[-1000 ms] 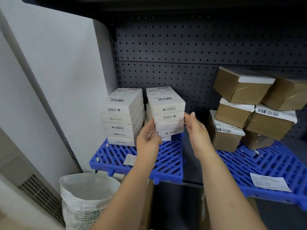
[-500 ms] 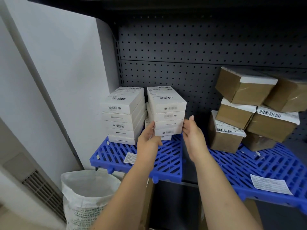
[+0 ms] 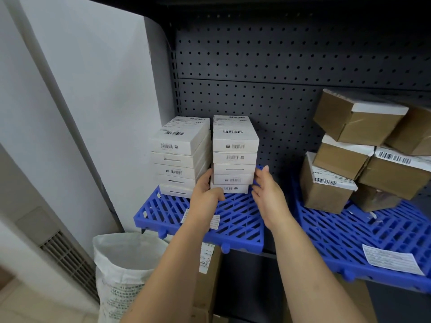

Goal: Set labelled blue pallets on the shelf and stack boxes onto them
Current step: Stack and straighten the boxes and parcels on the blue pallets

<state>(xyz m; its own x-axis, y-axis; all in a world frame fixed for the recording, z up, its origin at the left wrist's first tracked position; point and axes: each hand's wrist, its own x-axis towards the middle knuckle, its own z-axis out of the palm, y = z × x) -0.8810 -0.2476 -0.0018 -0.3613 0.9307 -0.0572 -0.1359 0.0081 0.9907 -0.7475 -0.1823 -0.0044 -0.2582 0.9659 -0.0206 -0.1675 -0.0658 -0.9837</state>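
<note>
The left hand's fingers (image 3: 206, 177) curl into the narrow gap between the two piles, with the thumb across the front of the lowest box. So the left hand (image 3: 205, 199) grips the base of the right stack of white boxes (image 3: 234, 157). The right hand's fingers (image 3: 262, 174) are straight and held together, against or just beside the stack's other side (I cannot tell if they touch). I judge the right hand (image 3: 268, 197) serves as a guide, squaring the pile while the left steadies it.

That stack stands at frame centre on the left blue pallet (image 3: 235, 229), close against the left stack of white boxes (image 3: 182, 157) and behind the pallet's paper label (image 3: 215, 222). Further out, at the right, brown boxes (image 3: 345, 159) lie tumbled on the right blue pallet (image 3: 349, 243). A white sack (image 3: 121, 264) sits at lower left.

Compared with a second ago, both hands have dropped from the stack's middle boxes to its bottom two. The left stack stands as it did.
</note>
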